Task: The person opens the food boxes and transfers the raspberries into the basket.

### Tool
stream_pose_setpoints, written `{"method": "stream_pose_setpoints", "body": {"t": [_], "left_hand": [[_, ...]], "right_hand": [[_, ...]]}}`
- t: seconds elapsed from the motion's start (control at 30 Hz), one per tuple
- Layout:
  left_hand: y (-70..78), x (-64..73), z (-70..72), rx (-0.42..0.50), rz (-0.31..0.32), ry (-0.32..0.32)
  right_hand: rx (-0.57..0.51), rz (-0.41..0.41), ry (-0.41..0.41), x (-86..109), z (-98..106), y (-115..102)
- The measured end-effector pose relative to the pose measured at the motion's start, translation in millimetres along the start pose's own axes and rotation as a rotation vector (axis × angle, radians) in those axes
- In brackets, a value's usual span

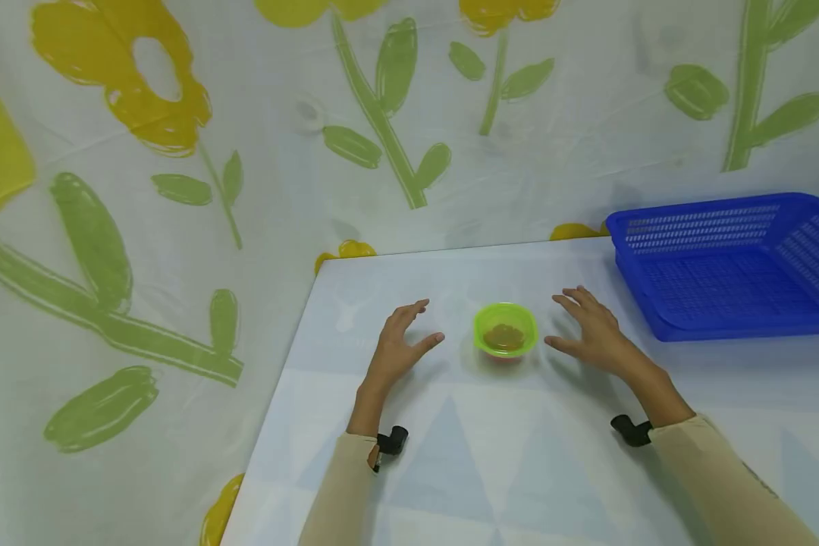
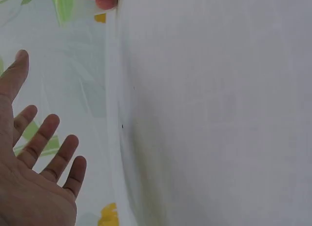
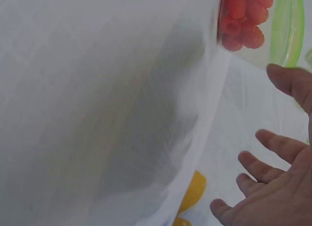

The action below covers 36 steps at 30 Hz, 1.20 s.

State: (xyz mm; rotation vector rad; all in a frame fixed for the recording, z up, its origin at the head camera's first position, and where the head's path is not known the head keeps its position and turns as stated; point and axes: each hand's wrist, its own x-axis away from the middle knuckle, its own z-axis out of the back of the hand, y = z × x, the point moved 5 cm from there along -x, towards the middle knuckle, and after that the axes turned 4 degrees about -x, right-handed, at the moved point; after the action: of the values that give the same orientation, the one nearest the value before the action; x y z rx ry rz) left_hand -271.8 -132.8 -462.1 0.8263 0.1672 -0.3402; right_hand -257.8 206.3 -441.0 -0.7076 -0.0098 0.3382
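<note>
A small clear container with a bright green lid [image 1: 506, 329] stands on the table between my two hands. Through its side, in the right wrist view, several raspberries [image 3: 245, 20] show. My left hand [image 1: 397, 350] hovers to the left of the container, its fingers spread and relaxed, holding nothing. On the other side, my right hand [image 1: 595, 334] is likewise spread and empty, its thumb nearest the green lid. In the left wrist view the palm and fingers of the left hand [image 2: 44, 162] face the container, with only a bit of red fruit at the top edge.
A blue plastic basket [image 1: 737, 280] with slotted sides sits at the back right, beyond my right hand. The white table [image 1: 498, 485] with pale blue triangles meets a flower-printed cloth [image 1: 259, 152] at its back and left edges.
</note>
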Motion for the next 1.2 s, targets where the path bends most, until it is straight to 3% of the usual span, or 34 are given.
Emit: {"method": "stream_pose_setpoints", "body": {"t": [0.2,0.37,0.6,0.73,0.93,1.2], "left_hand": [[8.7,-0.6,-1.7,0.08,-0.05,0.037],[18.4,-1.9,-11.5,0.134,-0.095,0.033],[18.4,-1.8,-16.2,0.182,-0.101,0.078],[17.7,-0.3,-22.2,0.222,-0.098,0.068],[20.4,2.9,-27.3,0.208,-0.093,0.052],[25.9,2.5,-32.4,0.22,-0.141,0.056]], "right_hand": [[-0.074,0.034,-0.029,-0.9,-12,3],[-0.136,0.04,-0.046,2.9,-17,8],[-0.211,0.044,-0.04,1.5,-21,9],[-0.245,0.024,-0.034,2.5,-25,9],[-0.302,0.009,-0.031,1.6,-33,9],[-0.326,-0.024,-0.021,0.0,-43,14]]}}
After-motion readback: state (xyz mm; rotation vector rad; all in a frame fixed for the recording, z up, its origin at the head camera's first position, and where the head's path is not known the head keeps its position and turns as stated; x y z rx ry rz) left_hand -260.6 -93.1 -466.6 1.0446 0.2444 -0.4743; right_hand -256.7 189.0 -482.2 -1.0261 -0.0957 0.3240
